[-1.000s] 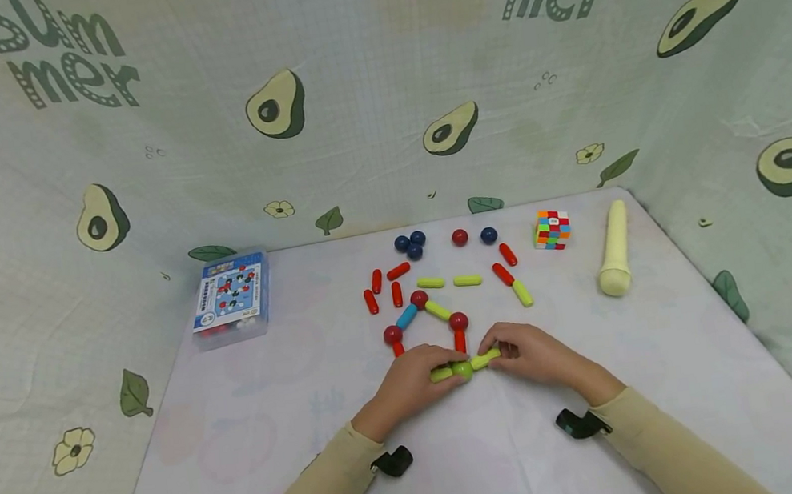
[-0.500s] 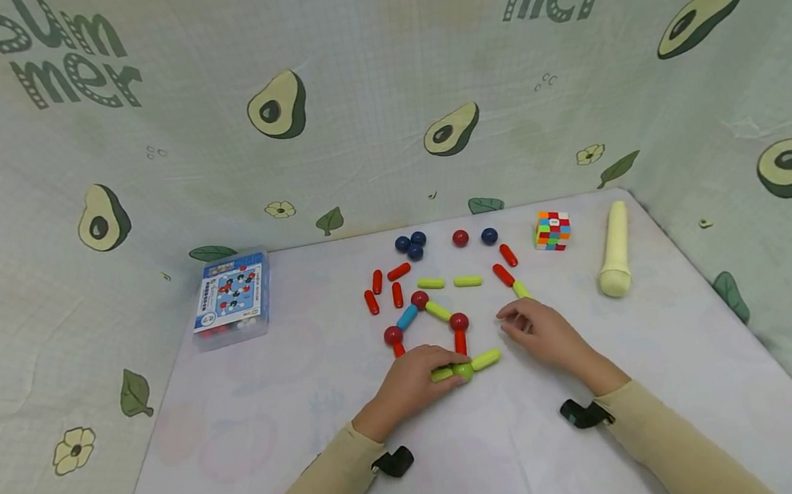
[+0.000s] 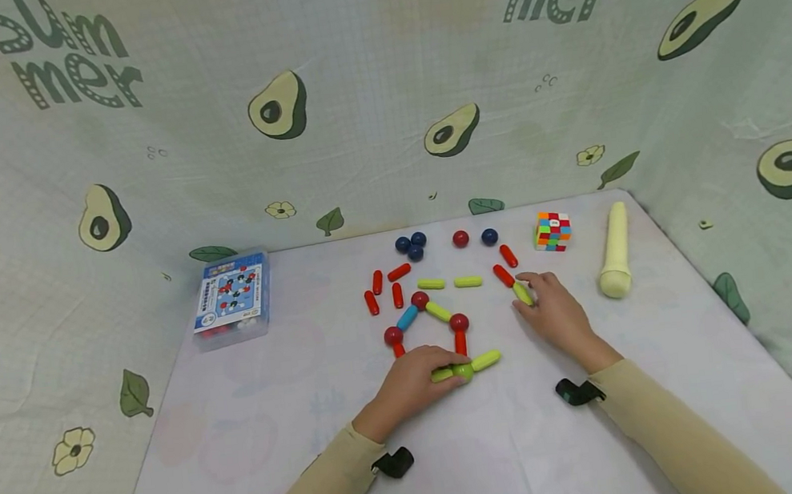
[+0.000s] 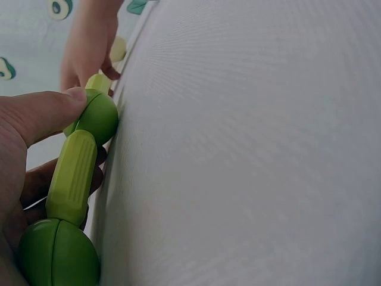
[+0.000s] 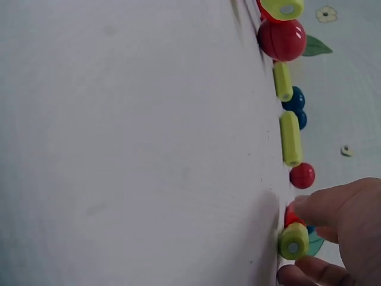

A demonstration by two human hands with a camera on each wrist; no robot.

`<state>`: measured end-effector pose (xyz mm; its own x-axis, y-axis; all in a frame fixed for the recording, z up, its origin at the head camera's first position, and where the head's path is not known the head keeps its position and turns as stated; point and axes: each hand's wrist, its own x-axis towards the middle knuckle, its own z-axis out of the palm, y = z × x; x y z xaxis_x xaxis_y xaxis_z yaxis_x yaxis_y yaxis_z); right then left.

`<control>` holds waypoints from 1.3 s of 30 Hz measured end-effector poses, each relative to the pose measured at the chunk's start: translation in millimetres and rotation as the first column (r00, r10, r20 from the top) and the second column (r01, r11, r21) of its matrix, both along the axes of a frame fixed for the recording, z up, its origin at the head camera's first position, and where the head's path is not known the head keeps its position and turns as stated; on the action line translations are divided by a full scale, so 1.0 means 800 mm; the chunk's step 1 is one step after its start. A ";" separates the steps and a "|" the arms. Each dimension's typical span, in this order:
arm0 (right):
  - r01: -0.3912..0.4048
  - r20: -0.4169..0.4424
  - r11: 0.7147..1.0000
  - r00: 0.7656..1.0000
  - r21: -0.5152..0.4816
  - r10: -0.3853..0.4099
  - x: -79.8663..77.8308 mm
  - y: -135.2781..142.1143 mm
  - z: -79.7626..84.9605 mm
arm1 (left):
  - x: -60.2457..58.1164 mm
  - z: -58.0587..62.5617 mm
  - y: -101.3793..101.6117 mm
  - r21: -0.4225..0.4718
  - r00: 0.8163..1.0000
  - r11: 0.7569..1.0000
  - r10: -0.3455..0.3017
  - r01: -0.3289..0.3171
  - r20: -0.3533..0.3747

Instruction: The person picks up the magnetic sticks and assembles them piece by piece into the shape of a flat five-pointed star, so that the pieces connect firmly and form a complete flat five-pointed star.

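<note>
A green ball (image 3: 463, 372) joined to two lime rods (image 3: 486, 361) is pinched by the left hand (image 3: 413, 380); a slanted lime rod (image 3: 522, 292), abutting a red rod (image 3: 503, 274), is flanked by the right hand (image 3: 555, 312).

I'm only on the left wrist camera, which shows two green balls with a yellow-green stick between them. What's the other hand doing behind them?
Observer: The head view shows the right hand with thumb and fingers on either side of another yellow-green stick.
Visitor: Are any other pieces joined up?
Observer: Yes, a blue stick links two red balls.
Visitor: Anything that looks like a different kind of toy?
Observer: A multicoloured puzzle cube sits near the far edge of the table.
</note>
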<state>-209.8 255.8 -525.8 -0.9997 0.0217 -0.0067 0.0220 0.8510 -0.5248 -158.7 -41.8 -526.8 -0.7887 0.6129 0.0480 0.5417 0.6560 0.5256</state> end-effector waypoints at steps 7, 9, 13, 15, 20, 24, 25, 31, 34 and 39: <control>-0.037 -0.021 0.995 0.999 0.091 0.039 -0.008 -0.005 0.003 | 0.000 0.001 0.000 0.001 1.000 1.000 0.001 -0.001 0.003; -0.041 -0.021 0.994 0.999 0.103 0.043 -0.010 -0.005 0.003 | 0.001 0.002 0.000 0.001 1.000 1.000 0.003 -0.003 0.007; -0.047 -0.019 0.993 0.999 0.112 0.050 -0.011 -0.003 0.000 | 0.001 0.002 0.000 -0.001 1.000 1.000 0.002 -0.002 0.006; -0.054 -0.021 0.992 0.998 0.112 0.056 -0.011 -0.002 0.000 | 0.001 0.001 0.000 -0.004 1.000 1.000 0.002 -0.002 0.005; -0.073 -0.020 0.991 0.997 0.110 0.076 -0.011 -0.002 0.001 | 0.001 0.000 0.000 -0.006 1.000 1.000 0.000 0.000 -0.002; -0.057 0.004 0.996 0.998 0.070 0.057 -0.010 -0.002 0.001 | 0.001 0.000 -0.001 0.004 1.000 1.000 -0.005 0.005 -0.009; -0.046 0.013 0.998 0.999 0.051 0.046 -0.009 -0.002 0.001 | 0.001 -0.001 -0.001 0.008 1.000 1.000 -0.006 0.007 -0.010; -0.036 0.041 0.999 0.998 -0.025 0.038 0.002 -0.003 0.001 | 0.001 -0.002 -0.001 0.023 1.000 1.000 -0.008 0.008 -0.011; -0.074 0.036 0.997 0.997 -0.024 0.075 0.010 -0.007 0.005 | 0.001 -0.002 -0.001 0.024 1.000 1.000 -0.009 0.009 -0.013; -0.155 0.031 0.988 0.987 -0.029 0.156 0.022 -0.019 0.011 | 0.000 -0.001 -0.001 0.026 1.000 1.000 -0.013 0.014 -0.015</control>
<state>-192.3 240.8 -517.4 -0.9902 -0.1343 -0.0385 -0.0915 0.8315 -0.5479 -159.0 -42.2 -527.4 -0.7795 0.6218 0.0761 0.5584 0.6346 0.5343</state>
